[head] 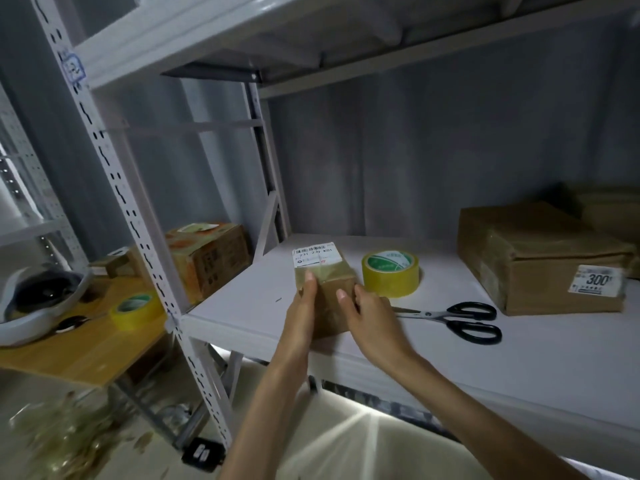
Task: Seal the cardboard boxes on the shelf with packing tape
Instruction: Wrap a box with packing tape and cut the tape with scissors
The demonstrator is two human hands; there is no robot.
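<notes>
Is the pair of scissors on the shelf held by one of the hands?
No. The scissors lie free on the shelf, while the left hand and the right hand both rest on the small box.

- The left hand and right hand are bare, without gloves.
- Both forearms show bare to the frame's lower edge; no sleeve, watch or ring shows.
</notes>
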